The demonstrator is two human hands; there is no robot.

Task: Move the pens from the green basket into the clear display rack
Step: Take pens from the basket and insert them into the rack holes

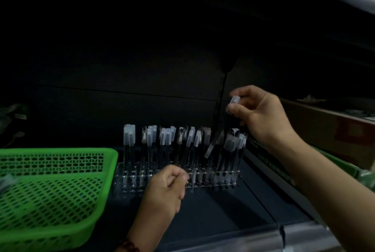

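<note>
A pen [211,147] held tilted over the clear display rack [129,182]

The right hand [263,113] pinches the pen at its pale cap end between thumb and fingertips, and the barrel slants down and to the left, its lower tip among the tops of the pens already standing [129,136] in the rack. These stand upright in rows, caps up, filling most of the rack. The left hand [166,188] sits at the rack's front edge with fingers curled and thumb against the forefinger; I cannot tell whether it holds anything. The green basket [60,151] lies just left of the rack on the dark shelf [213,211], with something blurred at its left side. A beaded bracelet [129,245] circles the left wrist.
</note>
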